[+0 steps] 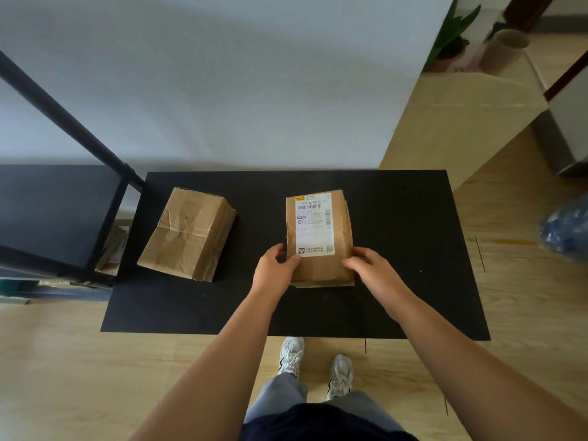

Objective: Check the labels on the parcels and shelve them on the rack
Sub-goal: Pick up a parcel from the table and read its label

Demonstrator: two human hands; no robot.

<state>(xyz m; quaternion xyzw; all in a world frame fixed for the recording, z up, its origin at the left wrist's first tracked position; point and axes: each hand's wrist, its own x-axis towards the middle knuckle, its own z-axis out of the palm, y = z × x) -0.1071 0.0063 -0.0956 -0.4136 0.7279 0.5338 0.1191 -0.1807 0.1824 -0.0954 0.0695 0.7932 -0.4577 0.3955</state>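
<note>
A brown paper parcel with a white shipping label facing up lies on the black table, right of centre. My left hand grips its near left edge, thumb on the label's bottom corner. My right hand holds the near right edge. A second brown parcel, creased and with no label showing, lies to the left on the same table. The black rack stands at the left, its shelf level with the table.
Another labelled parcel sits on a lower level of the rack. A large cardboard box stands at the back right, with a potted plant behind it. A blue bag lies on the wooden floor at the right.
</note>
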